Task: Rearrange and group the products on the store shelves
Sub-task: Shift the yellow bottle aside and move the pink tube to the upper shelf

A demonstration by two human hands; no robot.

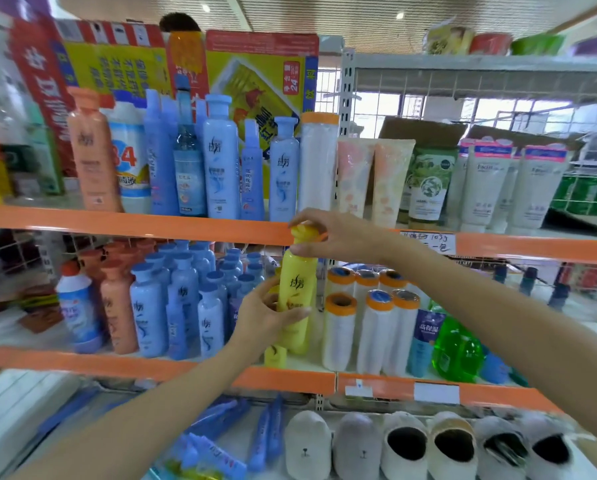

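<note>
A tall yellow shampoo bottle (298, 285) stands upright on the middle shelf (158, 367), between the blue bottles and the white rolls. My right hand (331, 233) grips its yellow cap from above. My left hand (265, 317) wraps around the bottle's lower body from the left. A smaller yellow bottle (275, 356) stands just in front of it at the shelf edge. Several light blue shampoo bottles (186, 299) crowd the shelf to the left, with orange bottles (117, 303) beyond them.
White rolls with orange caps (369, 323) stand right of the yellow bottle, then a green bottle (458, 351). The upper shelf (134, 221) carries blue and orange bottles, tubes (373, 181) and white facial cleanser tubes (508, 185). White slippers (407, 448) fill the bottom shelf.
</note>
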